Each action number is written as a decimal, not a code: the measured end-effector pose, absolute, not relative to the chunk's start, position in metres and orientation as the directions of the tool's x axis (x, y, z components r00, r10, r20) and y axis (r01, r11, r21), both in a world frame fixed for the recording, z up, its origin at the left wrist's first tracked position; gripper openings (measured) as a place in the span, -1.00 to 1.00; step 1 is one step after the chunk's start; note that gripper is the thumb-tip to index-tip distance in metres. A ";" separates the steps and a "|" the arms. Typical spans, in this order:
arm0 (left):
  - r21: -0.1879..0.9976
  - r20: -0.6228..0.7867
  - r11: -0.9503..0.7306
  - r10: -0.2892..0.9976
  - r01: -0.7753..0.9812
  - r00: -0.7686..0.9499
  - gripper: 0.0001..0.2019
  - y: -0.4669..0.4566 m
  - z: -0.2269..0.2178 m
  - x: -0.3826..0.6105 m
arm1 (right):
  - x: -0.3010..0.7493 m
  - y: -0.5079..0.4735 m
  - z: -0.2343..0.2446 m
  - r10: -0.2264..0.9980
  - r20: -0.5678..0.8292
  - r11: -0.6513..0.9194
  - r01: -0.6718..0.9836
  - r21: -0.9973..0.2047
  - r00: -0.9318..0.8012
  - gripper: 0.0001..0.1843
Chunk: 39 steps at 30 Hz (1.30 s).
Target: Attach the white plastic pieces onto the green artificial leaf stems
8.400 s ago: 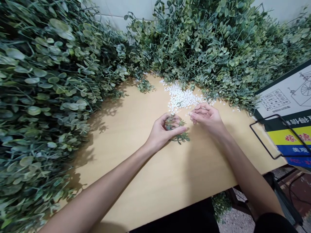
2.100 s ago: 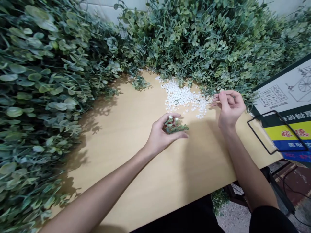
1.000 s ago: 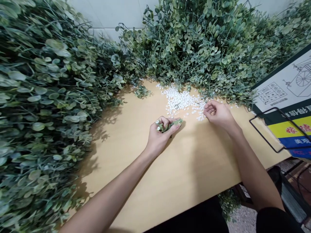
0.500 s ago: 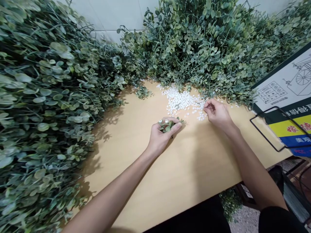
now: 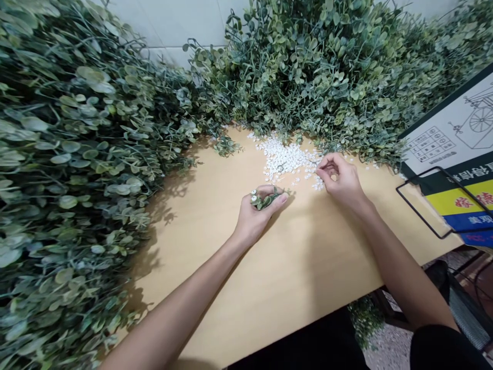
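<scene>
My left hand (image 5: 254, 216) rests on the light wooden table (image 5: 269, 277), fingers curled round a small green artificial leafy sprig (image 5: 265, 198) with white beads on its stem tips. My right hand (image 5: 341, 177) sits at the right edge of a scattered heap of small white beads (image 5: 287, 159), its thumb and fingers pinched together over the beads. What the pinch holds is too small to make out.
Large piles of artificial green foliage cover the left side (image 5: 73, 169) and the back of the table (image 5: 319, 72). A printed sign in a black wire stand (image 5: 450, 164) stands at the right edge. A tiled wall lies behind.
My right hand came down from a raised position to the bead heap and has shifted slightly left, fingers closing into a pinch. My left hand turned the sprig a little and stayed in place.
</scene>
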<state>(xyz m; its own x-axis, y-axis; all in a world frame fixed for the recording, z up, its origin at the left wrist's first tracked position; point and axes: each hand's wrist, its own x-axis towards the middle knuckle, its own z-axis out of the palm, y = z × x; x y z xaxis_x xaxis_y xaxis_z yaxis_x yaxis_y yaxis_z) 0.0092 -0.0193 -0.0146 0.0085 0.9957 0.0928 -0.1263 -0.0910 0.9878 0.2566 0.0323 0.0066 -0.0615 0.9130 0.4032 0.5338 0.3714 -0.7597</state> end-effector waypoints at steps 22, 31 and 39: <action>0.932 -0.033 0.068 0.994 -0.356 0.103 -0.70 -0.019 -0.014 0.011 | 0.240 0.024 0.005 0.895 0.422 0.438 0.448 -0.779 -0.142 -0.91; 0.958 0.011 0.017 0.995 -0.285 0.096 -0.69 -0.019 -0.014 0.012 | 0.233 0.021 0.002 0.902 0.402 0.431 0.354 -0.830 -0.155 -0.97; 0.966 0.027 0.000 0.995 -0.260 0.099 -0.71 -0.019 -0.015 0.012 | 0.230 0.020 0.002 0.881 0.447 0.469 0.386 -0.794 -0.151 -0.95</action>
<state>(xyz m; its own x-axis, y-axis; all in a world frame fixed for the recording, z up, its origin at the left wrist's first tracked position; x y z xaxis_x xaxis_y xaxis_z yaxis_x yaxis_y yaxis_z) 0.0120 -0.0194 -0.0149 0.0995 0.9947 0.0268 -0.2596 0.0000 0.9657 0.2299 0.0201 0.0021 -0.1515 0.8815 0.4472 0.3862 0.4693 -0.7941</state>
